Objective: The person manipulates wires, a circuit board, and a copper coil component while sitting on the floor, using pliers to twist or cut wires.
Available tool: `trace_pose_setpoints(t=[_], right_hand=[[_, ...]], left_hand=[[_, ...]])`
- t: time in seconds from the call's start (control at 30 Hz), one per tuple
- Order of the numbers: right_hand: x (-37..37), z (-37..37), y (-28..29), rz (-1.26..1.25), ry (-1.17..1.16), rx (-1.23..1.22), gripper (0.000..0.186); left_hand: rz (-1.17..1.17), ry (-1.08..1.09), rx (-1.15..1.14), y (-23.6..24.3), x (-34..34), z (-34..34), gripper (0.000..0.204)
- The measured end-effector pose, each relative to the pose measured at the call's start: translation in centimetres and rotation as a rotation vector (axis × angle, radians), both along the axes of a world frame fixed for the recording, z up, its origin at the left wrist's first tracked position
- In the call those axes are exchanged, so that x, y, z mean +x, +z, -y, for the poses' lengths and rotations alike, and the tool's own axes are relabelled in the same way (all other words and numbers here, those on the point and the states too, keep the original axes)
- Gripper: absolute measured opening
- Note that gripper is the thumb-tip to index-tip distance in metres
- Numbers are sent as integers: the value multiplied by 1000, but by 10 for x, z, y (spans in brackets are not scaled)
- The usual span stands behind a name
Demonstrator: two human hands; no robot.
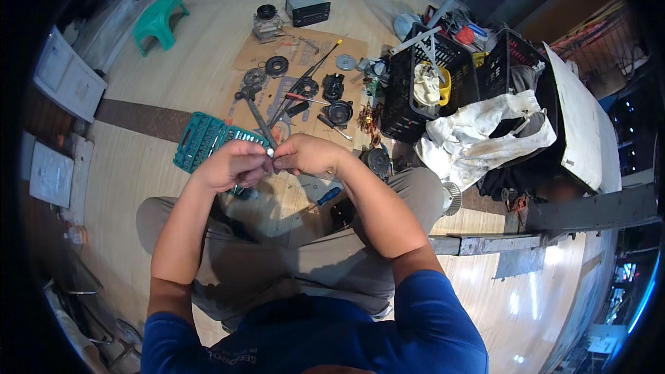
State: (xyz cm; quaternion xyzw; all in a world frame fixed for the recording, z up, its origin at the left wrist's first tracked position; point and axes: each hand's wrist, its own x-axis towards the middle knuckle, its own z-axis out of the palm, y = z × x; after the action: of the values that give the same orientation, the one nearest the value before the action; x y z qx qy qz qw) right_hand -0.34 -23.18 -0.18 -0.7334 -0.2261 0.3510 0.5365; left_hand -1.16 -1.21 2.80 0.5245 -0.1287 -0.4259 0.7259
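My left hand (239, 165) and my right hand (306, 154) meet in front of me, fingers pinched together. A small shiny piece (269, 152) shows between the fingertips, too small for me to name. Just beyond my left hand lies an open green socket set case (201, 140) with rows of sockets. A hammer (258, 115) lies past my fingers, its handle running toward them. To the right of it are a red-handled screwdriver (299, 98) and round black motor parts (339, 112). Near my right forearm, on the floor, is a blue-handled screwdriver (329, 196).
Flattened cardboard (239, 100) lies under the parts. A car stereo unit (307, 10) stands at the far edge. Black crates (400, 93) with a white cloth (485, 135) stand at right, beside a fan pole (449, 1). A green stool (161, 22) is far left.
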Motion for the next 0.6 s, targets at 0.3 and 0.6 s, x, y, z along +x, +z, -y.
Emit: trace_pose_setpoints(t=[0.3,0.6], right_hand=[[-5,-8,-10,166,-256,-127,20],[-11,-18,5,-191,-518,-74,18]], left_hand=[[1022,126,796,-43,-2,15,20],[967,224,945,-44,-8,25,9]])
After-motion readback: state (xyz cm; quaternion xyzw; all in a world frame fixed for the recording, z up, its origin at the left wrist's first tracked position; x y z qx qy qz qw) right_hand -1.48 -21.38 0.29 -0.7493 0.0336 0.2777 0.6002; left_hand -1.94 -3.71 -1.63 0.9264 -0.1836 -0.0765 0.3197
